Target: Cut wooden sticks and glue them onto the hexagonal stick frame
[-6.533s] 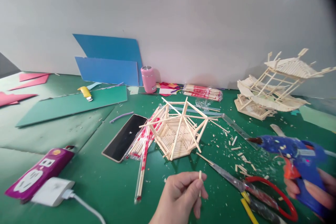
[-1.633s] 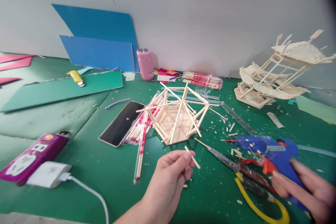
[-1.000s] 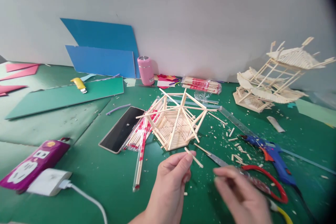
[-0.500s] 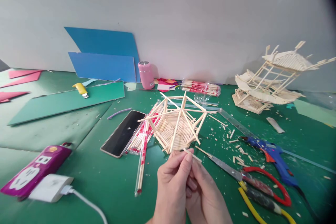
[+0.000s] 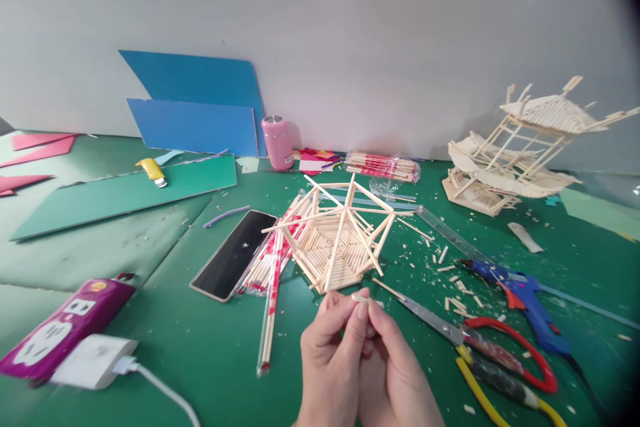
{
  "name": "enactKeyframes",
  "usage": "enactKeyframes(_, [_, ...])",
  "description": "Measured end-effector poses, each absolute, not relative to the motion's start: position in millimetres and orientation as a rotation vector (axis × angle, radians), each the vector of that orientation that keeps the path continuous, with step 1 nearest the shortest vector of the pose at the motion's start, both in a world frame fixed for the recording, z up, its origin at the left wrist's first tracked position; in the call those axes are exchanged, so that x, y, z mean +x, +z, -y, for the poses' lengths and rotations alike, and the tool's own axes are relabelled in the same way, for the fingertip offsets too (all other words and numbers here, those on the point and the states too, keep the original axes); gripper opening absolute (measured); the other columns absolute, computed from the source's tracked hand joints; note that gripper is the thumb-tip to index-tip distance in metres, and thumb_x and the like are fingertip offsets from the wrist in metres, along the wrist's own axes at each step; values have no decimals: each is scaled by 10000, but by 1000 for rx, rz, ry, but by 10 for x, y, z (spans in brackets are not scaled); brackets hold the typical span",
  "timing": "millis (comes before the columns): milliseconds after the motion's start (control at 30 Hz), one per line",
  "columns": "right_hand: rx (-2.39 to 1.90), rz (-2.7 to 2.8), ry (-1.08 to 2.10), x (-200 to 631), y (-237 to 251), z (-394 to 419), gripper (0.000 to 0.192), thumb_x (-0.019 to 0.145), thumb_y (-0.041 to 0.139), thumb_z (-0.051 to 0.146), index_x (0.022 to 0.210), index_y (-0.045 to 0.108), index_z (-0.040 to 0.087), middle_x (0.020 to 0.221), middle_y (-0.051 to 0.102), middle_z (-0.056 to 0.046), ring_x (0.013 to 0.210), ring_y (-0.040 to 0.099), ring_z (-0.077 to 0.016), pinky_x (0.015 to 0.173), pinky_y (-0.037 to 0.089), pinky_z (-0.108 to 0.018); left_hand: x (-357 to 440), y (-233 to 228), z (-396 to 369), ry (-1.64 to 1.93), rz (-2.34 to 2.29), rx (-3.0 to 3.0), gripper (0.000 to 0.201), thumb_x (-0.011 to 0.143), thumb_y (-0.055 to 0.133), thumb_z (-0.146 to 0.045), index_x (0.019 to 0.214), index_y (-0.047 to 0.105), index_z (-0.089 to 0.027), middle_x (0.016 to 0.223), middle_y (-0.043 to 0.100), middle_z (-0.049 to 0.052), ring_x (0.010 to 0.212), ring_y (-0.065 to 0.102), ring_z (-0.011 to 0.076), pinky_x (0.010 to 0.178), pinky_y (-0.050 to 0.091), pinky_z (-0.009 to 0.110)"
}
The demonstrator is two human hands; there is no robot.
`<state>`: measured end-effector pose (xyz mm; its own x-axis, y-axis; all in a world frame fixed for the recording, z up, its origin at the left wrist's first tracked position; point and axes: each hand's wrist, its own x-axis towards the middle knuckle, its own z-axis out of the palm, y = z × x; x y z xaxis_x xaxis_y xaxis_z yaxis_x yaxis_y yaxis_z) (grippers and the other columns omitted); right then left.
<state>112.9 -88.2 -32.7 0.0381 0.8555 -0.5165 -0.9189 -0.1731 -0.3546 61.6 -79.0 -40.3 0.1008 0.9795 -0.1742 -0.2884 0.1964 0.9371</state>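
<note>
My left hand (image 5: 330, 350) and my right hand (image 5: 395, 360) are pressed together at the front, fingertips meeting around a short pale wooden stick (image 5: 360, 299). Both hands pinch it, and most of the stick is hidden by the fingers. Just beyond my fingertips stands a hexagonal frame of wooden sticks (image 5: 345, 213), with a floor of laid sticks and slanting posts. The scissors (image 5: 435, 317), red-handled, lie to the right of my hands, their tip close to the frame. Plastic-wrapped bundles of sticks (image 5: 270, 293) lie left of the frame.
A smartphone (image 5: 233, 253) lies left of the bundles, and a purple pouch (image 5: 65, 327) with a white charger (image 5: 95, 361) farther left. A blue glue gun (image 5: 520, 300), yellow-handled pliers (image 5: 505, 373) and stick scraps are at right. Behind stand a pink bottle (image 5: 278, 143) and a stick pavilion (image 5: 525, 147).
The short stick has turned and shows less between my fingertips. My fingers have shifted slightly around it, while the frame and tools stay in place.
</note>
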Motion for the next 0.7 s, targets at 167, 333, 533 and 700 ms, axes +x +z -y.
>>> enactKeyframes(167, [-773,-220,1505,1185,-318,859,232,520,792,317,541,606,181,577,568,25,566,503,-86,509,422,-189,500,-510,862,1204,-1009,990,226,752,664,-232,963,716,-295,769,575,21,716,546,159,654,451,257])
enactKeyframes(333, [-789,-44,1397,1184,-314,770,389,561,783,386,527,452,185,476,323,103,439,222,-43,414,288,-165,254,-565,891,1229,-1178,1144,126,712,695,-261,596,690,-210,695,554,24,711,531,175,669,435,259])
enactKeyframes(533, [-923,70,1322,1112,-340,636,396,598,760,410,571,436,183,491,308,109,453,196,-44,415,224,-176,65,-496,648,1194,-1301,1454,94,721,669,-200,639,623,-206,744,552,21,717,521,175,644,427,263])
enactKeyframes(700, [-926,64,1282,1100,-416,597,348,644,739,399,610,473,176,458,323,115,438,211,-37,422,208,-173,126,-436,392,1235,-1316,1625,346,695,682,-184,1033,621,-231,947,577,48,753,526,171,651,449,278])
